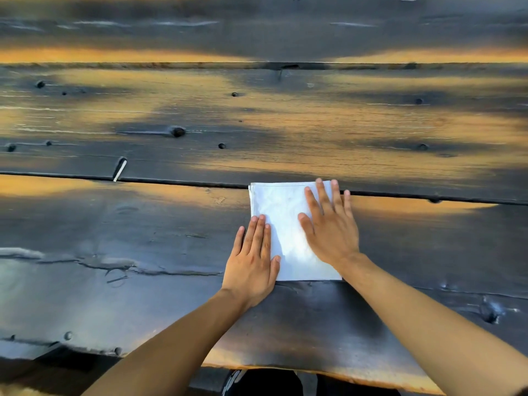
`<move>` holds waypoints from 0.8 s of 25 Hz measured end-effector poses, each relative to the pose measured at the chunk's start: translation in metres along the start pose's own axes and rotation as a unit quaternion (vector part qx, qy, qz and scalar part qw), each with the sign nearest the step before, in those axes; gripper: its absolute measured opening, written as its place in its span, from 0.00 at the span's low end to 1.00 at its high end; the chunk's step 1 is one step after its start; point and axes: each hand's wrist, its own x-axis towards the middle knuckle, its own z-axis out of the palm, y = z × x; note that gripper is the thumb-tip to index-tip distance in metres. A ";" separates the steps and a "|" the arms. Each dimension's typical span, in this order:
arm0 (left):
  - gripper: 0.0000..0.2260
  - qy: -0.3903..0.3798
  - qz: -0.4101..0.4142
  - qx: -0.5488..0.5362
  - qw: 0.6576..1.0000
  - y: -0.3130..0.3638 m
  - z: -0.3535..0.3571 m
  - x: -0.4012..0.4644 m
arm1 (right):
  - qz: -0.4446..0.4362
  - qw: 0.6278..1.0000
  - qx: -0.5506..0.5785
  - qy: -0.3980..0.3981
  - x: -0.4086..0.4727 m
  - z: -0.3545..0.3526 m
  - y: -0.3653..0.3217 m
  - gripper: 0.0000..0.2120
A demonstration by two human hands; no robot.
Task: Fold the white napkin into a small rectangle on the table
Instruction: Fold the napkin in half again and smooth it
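A white napkin lies folded into a tall rectangle on the dark wooden table, a little right of centre. My left hand rests flat on its lower left edge, fingers together, half on the wood. My right hand lies flat on the napkin's right side, fingers spread and reaching its far right corner. Both palms press down; neither grips anything. The napkin's right edge is hidden under my right hand and wrist.
The table is made of wide, weathered planks with knots, nail heads and gaps running left to right. The napkin's far edge lies on one gap. The table's near edge runs below my forearms.
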 end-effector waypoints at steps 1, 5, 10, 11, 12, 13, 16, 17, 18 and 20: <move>0.33 0.001 0.009 -0.004 1.000 -0.001 -0.003 0.000 | -0.017 1.000 0.008 0.005 0.004 0.002 -0.016 0.30; 0.29 0.066 0.051 -0.019 0.996 -0.017 -0.022 0.023 | -0.071 0.997 0.024 -0.017 0.012 0.013 -0.047 0.31; 0.33 0.037 -0.001 -0.023 0.999 -0.026 -0.017 0.056 | -0.086 0.996 0.018 -0.023 0.013 0.015 -0.042 0.32; 0.33 0.032 -0.001 -0.016 0.999 -0.027 -0.014 0.056 | -0.084 0.996 0.016 -0.024 0.014 0.015 -0.039 0.32; 0.33 0.026 0.001 -0.011 1.000 -0.028 -0.013 0.056 | -0.079 0.996 0.016 -0.025 0.013 0.014 -0.031 0.33; 0.33 0.023 0.004 -0.011 1.000 -0.029 -0.014 0.055 | -0.074 0.997 0.015 -0.027 0.011 0.013 -0.018 0.34; 0.34 0.011 0.003 -0.007 1.000 -0.028 -0.015 0.056 | -0.057 0.998 0.010 -0.039 0.001 0.008 0.032 0.36; 0.34 0.009 0.004 -0.010 1.000 -0.028 -0.015 0.056 | -0.053 0.998 0.010 -0.040 -0.002 0.006 0.044 0.37; 0.34 0.009 0.009 -0.022 1.000 -0.029 -0.015 0.056 | -0.053 0.998 0.012 -0.042 -0.004 0.005 0.051 0.37; 0.33 0.035 0.032 -0.063 0.997 -0.034 -0.020 0.053 | -0.053 0.997 0.034 -0.043 -0.009 -0.002 0.058 0.36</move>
